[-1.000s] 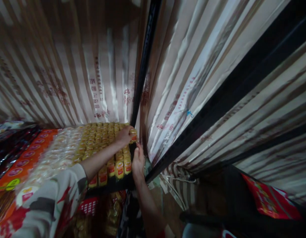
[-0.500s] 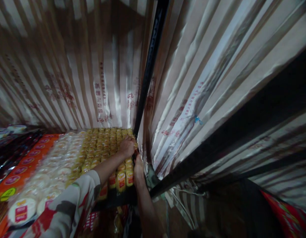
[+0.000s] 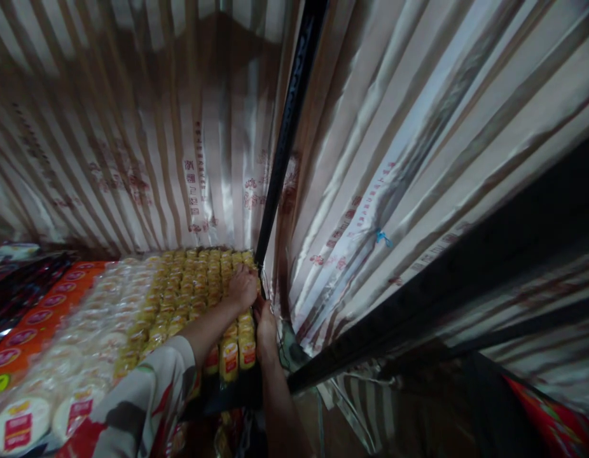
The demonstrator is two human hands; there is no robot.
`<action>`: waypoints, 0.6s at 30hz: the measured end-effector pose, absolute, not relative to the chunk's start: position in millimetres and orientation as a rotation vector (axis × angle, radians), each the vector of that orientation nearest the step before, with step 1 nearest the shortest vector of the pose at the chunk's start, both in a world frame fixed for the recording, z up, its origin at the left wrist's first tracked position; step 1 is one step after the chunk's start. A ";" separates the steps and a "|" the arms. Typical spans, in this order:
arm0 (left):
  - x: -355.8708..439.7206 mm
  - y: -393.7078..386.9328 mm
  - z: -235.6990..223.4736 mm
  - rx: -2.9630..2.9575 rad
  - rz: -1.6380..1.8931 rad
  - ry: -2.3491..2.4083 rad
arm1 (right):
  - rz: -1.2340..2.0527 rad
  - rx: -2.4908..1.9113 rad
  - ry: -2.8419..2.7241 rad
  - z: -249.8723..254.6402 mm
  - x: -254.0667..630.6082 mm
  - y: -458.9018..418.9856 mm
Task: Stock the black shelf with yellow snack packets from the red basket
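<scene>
At eight o'clock, among yellow packets (image 3: pixel 187 289) | our left hand (image 3: pixel 244 286) curls low, the packet it raised a second ago hidden, perhaps now bedded; grip unclear | our right hand (image 3: pixel 266 327), half-curled at five o'clock from it, hold hidden.
</scene>
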State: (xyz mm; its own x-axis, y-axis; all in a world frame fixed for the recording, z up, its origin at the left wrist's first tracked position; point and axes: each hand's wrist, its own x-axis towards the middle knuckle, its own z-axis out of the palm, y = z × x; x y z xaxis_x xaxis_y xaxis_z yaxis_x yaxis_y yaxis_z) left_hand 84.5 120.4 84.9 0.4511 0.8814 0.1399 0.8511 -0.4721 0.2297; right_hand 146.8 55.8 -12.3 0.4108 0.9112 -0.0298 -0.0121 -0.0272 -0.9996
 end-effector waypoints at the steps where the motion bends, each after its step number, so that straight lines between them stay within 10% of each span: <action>1: 84.2 121.4 84.1 2.571 0.366 1.539 | 0.943 -1.367 -0.831 -11.8 147.0 55.9; 18: 86.0 130.3 78.7 2.609 0.331 1.495 | 1.038 -1.299 -0.515 -32.6 151.2 68.2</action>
